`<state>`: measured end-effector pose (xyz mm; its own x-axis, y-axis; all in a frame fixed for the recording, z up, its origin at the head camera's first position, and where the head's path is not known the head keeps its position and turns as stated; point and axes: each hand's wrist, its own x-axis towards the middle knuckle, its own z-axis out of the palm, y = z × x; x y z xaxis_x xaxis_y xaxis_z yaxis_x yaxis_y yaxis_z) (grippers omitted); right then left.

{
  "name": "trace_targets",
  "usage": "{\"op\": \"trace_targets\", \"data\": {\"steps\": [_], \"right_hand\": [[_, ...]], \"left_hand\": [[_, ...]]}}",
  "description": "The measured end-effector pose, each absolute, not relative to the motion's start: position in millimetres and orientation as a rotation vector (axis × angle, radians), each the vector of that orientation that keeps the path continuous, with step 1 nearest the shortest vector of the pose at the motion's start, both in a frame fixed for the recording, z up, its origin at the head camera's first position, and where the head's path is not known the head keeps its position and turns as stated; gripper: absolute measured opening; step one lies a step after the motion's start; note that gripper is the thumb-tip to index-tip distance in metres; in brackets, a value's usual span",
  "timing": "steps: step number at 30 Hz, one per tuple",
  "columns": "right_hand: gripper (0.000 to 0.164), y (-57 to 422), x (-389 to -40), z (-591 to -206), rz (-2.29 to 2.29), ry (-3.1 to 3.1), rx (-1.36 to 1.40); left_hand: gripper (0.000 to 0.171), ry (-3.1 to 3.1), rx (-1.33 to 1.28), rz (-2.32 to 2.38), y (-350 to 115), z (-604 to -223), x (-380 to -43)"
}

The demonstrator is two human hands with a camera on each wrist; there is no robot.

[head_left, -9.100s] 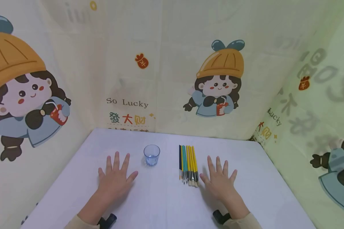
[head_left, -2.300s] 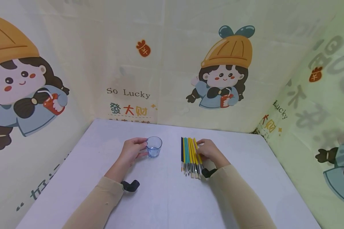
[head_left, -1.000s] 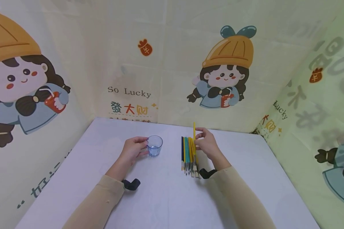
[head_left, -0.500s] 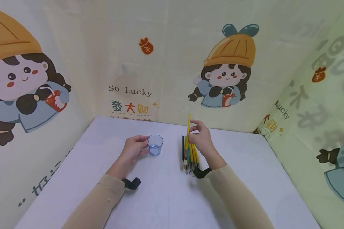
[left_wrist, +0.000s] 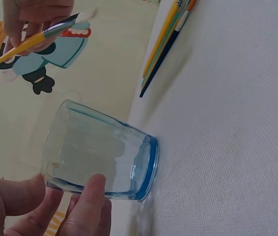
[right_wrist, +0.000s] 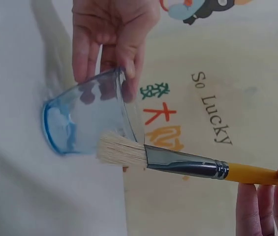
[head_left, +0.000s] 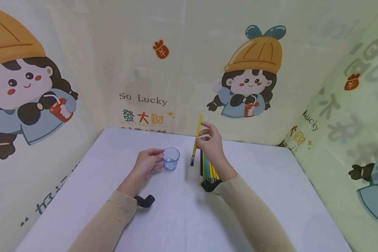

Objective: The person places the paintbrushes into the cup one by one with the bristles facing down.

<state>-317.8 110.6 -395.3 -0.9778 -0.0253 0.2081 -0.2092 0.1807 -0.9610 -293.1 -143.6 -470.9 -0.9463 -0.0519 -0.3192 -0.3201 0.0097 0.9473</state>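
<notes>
Yellow paintbrush (head_left: 195, 148), pinched by the right hand (head_left: 213, 144) (left hand (head_left: 146, 164) grips the glass (head_left: 170, 161)).

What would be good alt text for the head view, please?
A right hand holds a yellow paintbrush bristles-down over a white table, beside a clear bluish glass that the left hand holds; more brushes lie in a row to the right, before a cartoon-printed backdrop.

Through my cameras I see a small screened work corner; home or studio, I cannot tell. Printed cloth (head_left: 189, 66) with cartoon girls (head_left: 251, 78) encloses the white table (head_left: 173, 227) left, far and right.
</notes>
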Motion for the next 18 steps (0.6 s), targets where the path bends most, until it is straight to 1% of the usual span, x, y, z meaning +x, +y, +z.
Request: {"op": "trace_targets", "data": {"steps": [8,14,18], "right_hand": [[0.062,89.0,-319.4,-391.5,1.944,-2.213,0.267],[0.059,75.0,-322.8,-393.1,1.930,-2.120,0.361],[0.058,64.3,-320.5,-388.2,1.963,-2.076,0.372]], "left_hand": [[0.033,2.076,-0.391,2.056,-143.0,-472.7,-293.3],[0.033,2.083,-0.367,2.065,-143.2,-473.7,-292.5],[0.032,2.091,-0.375,2.060,-142.9,-473.8,-292.9]]}}
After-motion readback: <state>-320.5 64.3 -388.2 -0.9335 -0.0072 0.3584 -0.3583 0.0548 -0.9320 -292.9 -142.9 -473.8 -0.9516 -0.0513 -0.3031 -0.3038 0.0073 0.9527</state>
